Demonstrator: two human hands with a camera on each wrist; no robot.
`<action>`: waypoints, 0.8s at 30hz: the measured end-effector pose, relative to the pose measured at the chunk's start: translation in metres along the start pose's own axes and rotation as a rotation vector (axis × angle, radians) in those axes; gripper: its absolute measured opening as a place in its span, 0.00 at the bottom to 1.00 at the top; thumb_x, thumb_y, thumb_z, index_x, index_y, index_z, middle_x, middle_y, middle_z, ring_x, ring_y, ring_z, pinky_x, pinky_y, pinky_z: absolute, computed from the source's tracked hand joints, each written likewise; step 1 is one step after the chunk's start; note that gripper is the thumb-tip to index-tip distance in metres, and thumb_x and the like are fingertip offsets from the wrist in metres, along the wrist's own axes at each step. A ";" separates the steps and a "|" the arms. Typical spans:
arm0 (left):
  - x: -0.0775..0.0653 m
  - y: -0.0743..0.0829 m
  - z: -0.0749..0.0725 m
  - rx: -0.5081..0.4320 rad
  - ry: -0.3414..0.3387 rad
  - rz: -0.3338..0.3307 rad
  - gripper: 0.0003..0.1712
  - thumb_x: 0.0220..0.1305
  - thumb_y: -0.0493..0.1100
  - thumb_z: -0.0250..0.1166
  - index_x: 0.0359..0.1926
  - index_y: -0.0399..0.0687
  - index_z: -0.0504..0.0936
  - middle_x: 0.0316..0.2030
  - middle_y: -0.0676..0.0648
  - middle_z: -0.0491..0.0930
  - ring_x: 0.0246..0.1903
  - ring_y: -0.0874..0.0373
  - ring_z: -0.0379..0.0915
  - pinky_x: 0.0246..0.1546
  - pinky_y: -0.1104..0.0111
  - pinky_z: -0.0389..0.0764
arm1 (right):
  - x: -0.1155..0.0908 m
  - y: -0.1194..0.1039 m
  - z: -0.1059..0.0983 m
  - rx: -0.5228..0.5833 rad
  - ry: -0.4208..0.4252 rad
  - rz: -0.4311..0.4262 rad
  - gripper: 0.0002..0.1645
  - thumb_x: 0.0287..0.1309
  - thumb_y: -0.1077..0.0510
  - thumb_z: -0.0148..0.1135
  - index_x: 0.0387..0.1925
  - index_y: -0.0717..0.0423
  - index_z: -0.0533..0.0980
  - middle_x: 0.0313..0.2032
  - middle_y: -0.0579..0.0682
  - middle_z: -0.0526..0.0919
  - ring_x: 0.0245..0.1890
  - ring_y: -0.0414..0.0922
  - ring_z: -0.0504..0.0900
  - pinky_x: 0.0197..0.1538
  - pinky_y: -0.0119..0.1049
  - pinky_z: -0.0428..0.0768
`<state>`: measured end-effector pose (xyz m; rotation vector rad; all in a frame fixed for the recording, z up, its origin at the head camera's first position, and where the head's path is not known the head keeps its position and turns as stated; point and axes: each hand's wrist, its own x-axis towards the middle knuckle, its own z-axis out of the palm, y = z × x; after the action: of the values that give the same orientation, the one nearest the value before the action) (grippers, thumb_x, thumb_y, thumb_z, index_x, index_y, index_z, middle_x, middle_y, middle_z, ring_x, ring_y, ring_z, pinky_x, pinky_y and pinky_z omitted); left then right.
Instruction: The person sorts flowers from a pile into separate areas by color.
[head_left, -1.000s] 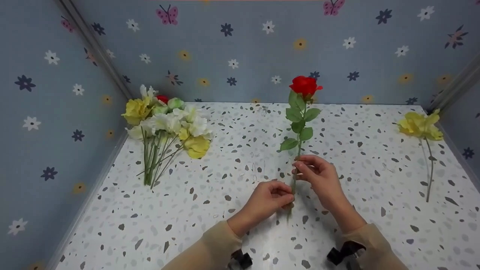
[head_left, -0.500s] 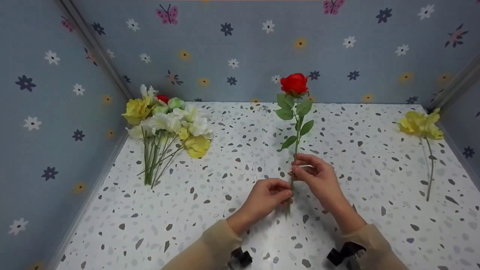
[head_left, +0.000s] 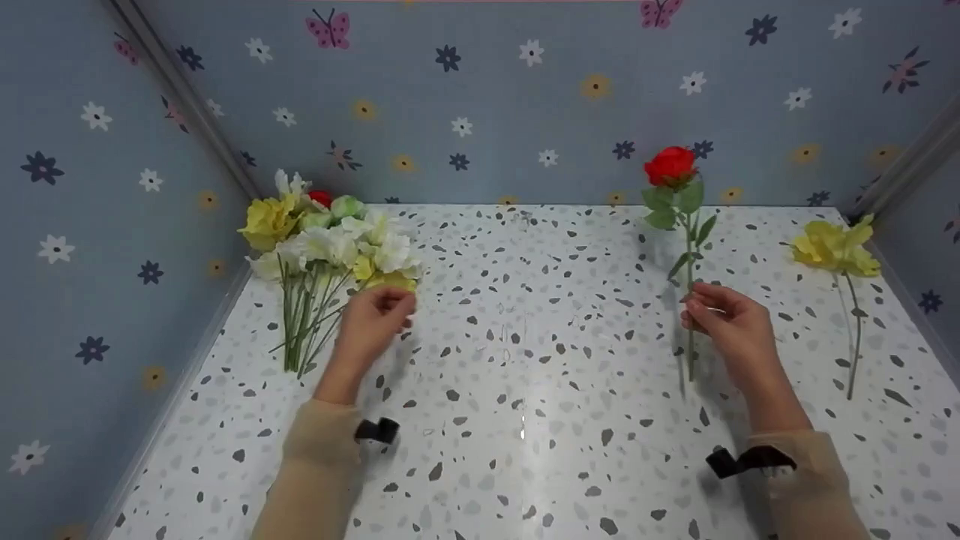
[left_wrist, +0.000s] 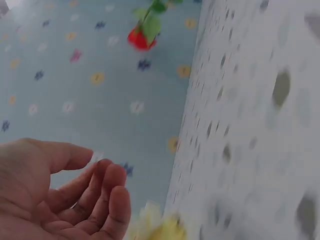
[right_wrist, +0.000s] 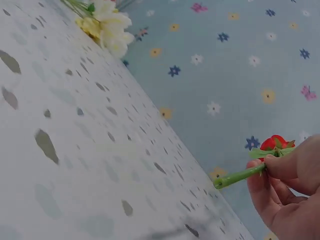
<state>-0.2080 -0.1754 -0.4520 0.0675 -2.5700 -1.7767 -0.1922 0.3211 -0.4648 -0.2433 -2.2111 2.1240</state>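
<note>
In the head view, the flower bunch (head_left: pixel 319 247) lies on the desk (head_left: pixel 525 375). The left hand (head_left: pixel 375 319) is at the bunch's near right edge, its fingers loosely bent around nothing. The red rose (head_left: pixel 671 166) is well right of the bunch, its stem (head_left: pixel 689 259) pinched in the right hand (head_left: pixel 727 326); a yellow flower (head_left: pixel 834 246) lies farther right of the bunch. A light pinch below the leaves (head_left: pixel 690 196) looks right for steering this long stem.

In the left wrist view, a gap parts thumb and fingers; keeping them off the bunch would spare its petals.

In the right wrist view, thumb and fingers close narrowly on the stem; watching its tip (right_wrist: pixel 218 184) should help avoid scraping. The bunch is well apart from it.
</note>
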 end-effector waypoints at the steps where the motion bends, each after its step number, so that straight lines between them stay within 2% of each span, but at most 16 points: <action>1: 0.002 -0.006 -0.017 0.051 0.022 -0.010 0.15 0.69 0.45 0.66 0.50 0.40 0.83 0.41 0.41 0.84 0.38 0.46 0.83 0.40 0.58 0.86 | 0.002 0.002 -0.008 0.020 0.014 0.009 0.30 0.62 0.63 0.69 0.64 0.68 0.72 0.49 0.59 0.81 0.38 0.41 0.87 0.45 0.32 0.85; 3: 0.004 -0.018 -0.047 0.164 0.080 -0.034 0.16 0.70 0.47 0.64 0.50 0.40 0.83 0.40 0.41 0.84 0.37 0.47 0.83 0.38 0.59 0.85 | 0.005 0.006 -0.023 0.045 0.038 0.040 0.30 0.62 0.64 0.69 0.64 0.69 0.71 0.47 0.58 0.82 0.37 0.41 0.87 0.44 0.31 0.85; 5: 0.003 -0.028 -0.071 0.291 0.147 -0.055 0.17 0.71 0.49 0.62 0.50 0.41 0.83 0.40 0.42 0.83 0.35 0.49 0.82 0.36 0.61 0.83 | 0.007 0.009 -0.036 0.045 0.064 0.077 0.30 0.62 0.63 0.69 0.63 0.68 0.72 0.45 0.55 0.83 0.35 0.41 0.87 0.43 0.31 0.85; 7: 0.000 -0.036 -0.088 0.376 0.209 -0.083 0.17 0.72 0.51 0.61 0.48 0.42 0.84 0.39 0.42 0.83 0.34 0.49 0.81 0.35 0.61 0.81 | 0.009 0.011 -0.046 0.037 0.090 0.113 0.30 0.62 0.63 0.69 0.62 0.68 0.73 0.43 0.52 0.84 0.35 0.41 0.87 0.43 0.30 0.85; 10: -0.002 -0.045 -0.102 0.464 0.258 -0.110 0.18 0.72 0.51 0.58 0.47 0.42 0.84 0.38 0.41 0.83 0.33 0.48 0.77 0.36 0.59 0.77 | 0.011 0.014 -0.055 -0.032 0.119 0.150 0.29 0.63 0.60 0.69 0.62 0.69 0.73 0.42 0.50 0.85 0.35 0.40 0.87 0.42 0.29 0.84; 15: -0.003 -0.054 -0.107 0.529 0.255 -0.135 0.18 0.72 0.48 0.56 0.47 0.39 0.82 0.39 0.39 0.82 0.36 0.45 0.77 0.39 0.53 0.78 | 0.012 0.017 -0.058 -0.356 0.154 0.180 0.29 0.67 0.50 0.66 0.63 0.60 0.76 0.45 0.48 0.84 0.37 0.37 0.85 0.39 0.28 0.84; 18: -0.003 -0.058 -0.104 0.568 0.229 -0.121 0.17 0.72 0.46 0.57 0.47 0.37 0.82 0.39 0.38 0.82 0.37 0.44 0.78 0.40 0.52 0.78 | 0.011 0.019 -0.058 -0.546 0.152 0.153 0.28 0.68 0.44 0.62 0.62 0.55 0.78 0.48 0.51 0.82 0.36 0.37 0.84 0.36 0.28 0.83; 21: -0.003 -0.059 -0.102 0.597 0.181 -0.099 0.16 0.71 0.44 0.58 0.48 0.35 0.82 0.38 0.37 0.82 0.36 0.43 0.78 0.39 0.51 0.78 | 0.011 0.021 -0.058 -0.652 0.143 0.109 0.28 0.69 0.43 0.59 0.62 0.54 0.78 0.50 0.55 0.81 0.34 0.37 0.83 0.33 0.29 0.81; 24: -0.003 -0.060 -0.101 0.614 0.161 -0.080 0.16 0.70 0.42 0.58 0.48 0.34 0.82 0.38 0.36 0.81 0.34 0.43 0.77 0.38 0.51 0.78 | 0.011 0.022 -0.058 -0.697 0.134 0.097 0.28 0.70 0.42 0.57 0.62 0.54 0.78 0.51 0.56 0.81 0.35 0.39 0.81 0.32 0.29 0.80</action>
<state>-0.1998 -0.2907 -0.4728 0.3066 -2.9055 -0.8863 -0.1923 0.3812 -0.4851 -0.5110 -2.8026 1.2356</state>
